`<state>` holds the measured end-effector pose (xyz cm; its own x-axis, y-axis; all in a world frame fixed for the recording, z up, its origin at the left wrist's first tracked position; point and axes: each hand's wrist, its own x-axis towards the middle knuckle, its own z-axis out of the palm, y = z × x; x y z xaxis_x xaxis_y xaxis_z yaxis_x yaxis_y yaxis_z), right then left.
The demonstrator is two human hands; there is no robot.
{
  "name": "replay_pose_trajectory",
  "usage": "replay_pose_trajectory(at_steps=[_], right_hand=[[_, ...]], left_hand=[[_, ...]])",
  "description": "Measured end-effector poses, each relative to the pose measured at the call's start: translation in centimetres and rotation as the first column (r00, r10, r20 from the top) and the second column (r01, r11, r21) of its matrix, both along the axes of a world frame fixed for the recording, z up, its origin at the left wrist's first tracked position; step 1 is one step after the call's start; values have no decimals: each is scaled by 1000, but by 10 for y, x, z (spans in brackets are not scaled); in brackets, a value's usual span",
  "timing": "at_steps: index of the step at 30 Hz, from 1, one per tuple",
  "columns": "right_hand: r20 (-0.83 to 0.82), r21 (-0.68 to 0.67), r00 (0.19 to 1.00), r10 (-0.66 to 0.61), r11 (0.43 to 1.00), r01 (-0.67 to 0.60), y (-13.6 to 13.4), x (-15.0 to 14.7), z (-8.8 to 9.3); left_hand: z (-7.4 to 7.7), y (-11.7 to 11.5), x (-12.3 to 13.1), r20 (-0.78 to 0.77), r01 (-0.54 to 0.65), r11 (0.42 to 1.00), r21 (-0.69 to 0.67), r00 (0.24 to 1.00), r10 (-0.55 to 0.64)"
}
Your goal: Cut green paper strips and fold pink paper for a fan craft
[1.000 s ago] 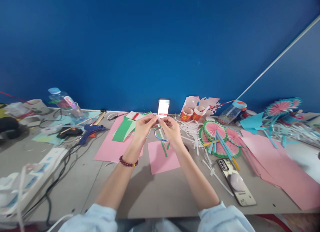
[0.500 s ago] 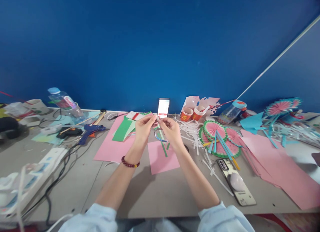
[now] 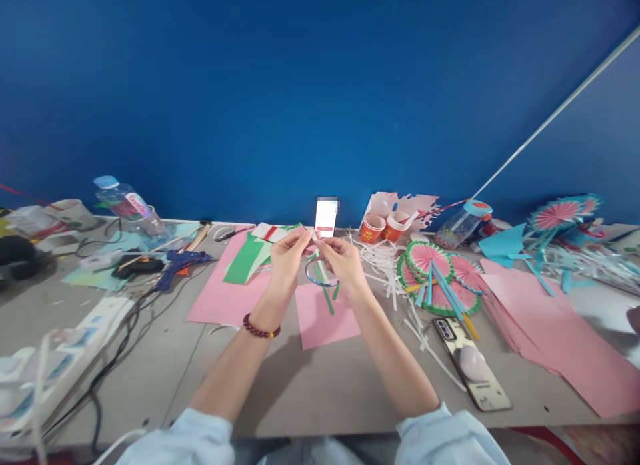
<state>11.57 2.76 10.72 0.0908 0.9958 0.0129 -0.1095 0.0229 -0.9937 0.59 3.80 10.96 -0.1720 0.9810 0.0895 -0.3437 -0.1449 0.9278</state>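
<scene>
Before the far blue wall, at mid-table, my left hand and right hand pinch a small pale piece between their fingertips, both grips narrow; its exact form is too small to tell. Compared with half a second ago, the patterned loop just nearer shows more of its lower arc, while both hands keep nearly their place: fine adjustment, I judge, rather than carrying. Whether my right fingers support the loop, I cannot tell. Green strips lie over the nearer pink sheet.
</scene>
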Motion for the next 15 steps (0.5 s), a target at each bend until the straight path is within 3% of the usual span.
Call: replay_pose_trajectory(at_steps=[15], right_hand=[[93,111,995,-40,993,30,3,1,-3]], left_hand=[[7,-6,-1,66,73,995,-64,995,-69]])
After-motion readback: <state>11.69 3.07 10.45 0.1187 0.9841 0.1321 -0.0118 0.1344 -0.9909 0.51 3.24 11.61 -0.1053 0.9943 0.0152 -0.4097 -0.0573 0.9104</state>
